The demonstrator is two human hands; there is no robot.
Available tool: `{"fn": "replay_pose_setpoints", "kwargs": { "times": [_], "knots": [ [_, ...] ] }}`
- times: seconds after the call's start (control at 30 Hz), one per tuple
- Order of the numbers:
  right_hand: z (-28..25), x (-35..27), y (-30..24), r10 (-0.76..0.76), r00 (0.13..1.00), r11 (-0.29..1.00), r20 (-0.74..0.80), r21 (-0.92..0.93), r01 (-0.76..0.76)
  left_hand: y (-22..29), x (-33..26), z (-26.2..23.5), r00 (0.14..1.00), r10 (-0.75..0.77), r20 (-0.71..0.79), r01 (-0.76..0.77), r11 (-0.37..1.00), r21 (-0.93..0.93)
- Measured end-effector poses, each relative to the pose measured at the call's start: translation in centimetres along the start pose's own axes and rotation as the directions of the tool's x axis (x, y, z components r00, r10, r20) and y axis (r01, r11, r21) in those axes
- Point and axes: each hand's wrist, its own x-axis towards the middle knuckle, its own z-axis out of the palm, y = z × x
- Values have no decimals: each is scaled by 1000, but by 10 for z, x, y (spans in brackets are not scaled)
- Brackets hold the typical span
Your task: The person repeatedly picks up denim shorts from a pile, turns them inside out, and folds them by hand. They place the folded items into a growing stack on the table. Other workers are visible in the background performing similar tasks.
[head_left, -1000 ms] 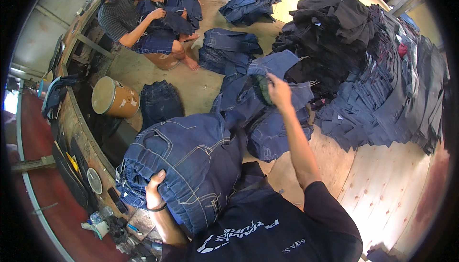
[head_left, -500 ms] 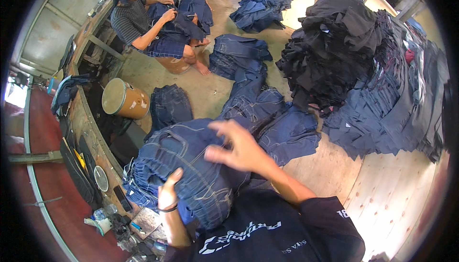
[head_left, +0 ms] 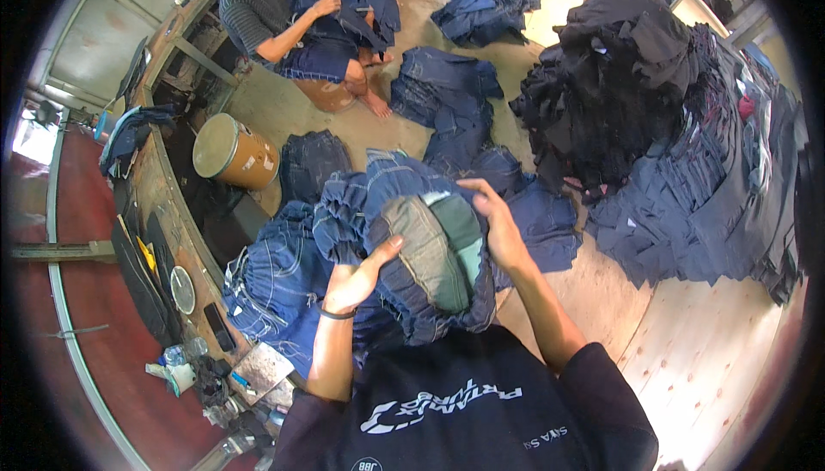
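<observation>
Bunched up in front of my chest is a pair of blue denim pants with a gathered waist. Its opening faces me and shows beige and green lining cloth. My left hand grips the near left side, thumb over the beige lining and fingers hidden in the folds. On the opposite side my right hand curls its fingers over the denim's edge. More blue denim pants with pale stitching lie heaped just left of and below my left hand.
Denim garments lie along the floor ahead, beside a tall black cloth pile and stacked dark panels. A brown drum stands by the wooden ledge, which holds a phone. A seated co-worker handles denim.
The denim pants have been lifted and turned, so the lining now shows. My right hand, loose above the cloth before, has come to their right side; my left hand has moved up and right.
</observation>
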Motion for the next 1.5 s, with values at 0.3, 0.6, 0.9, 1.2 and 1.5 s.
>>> {"fn": "replay_pose_setpoints", "kwargs": {
  "times": [0.3,0.6,0.9,1.2,1.5],
  "knots": [
    [-23,-18,18,320,947,853,7,432,-292,21,-27,31,994,106,-25,-91,935,342],
    [-30,-35,23,482,866,806,-134,457,-378,23,-31,55,951,306,31,-301,905,301],
    [-3,-36,34,165,977,986,-132,52,-160,-24,-7,34,989,-130,-67,137,984,113],
    [-193,-59,4,238,851,929,-468,-145,-339,-55,-9,-25,966,-222,-131,185,951,-249],
    [-262,-99,25,-217,898,659,-382,-736,-154,-67,-19,-58,932,-257,-254,158,922,-354]
  ]
}}
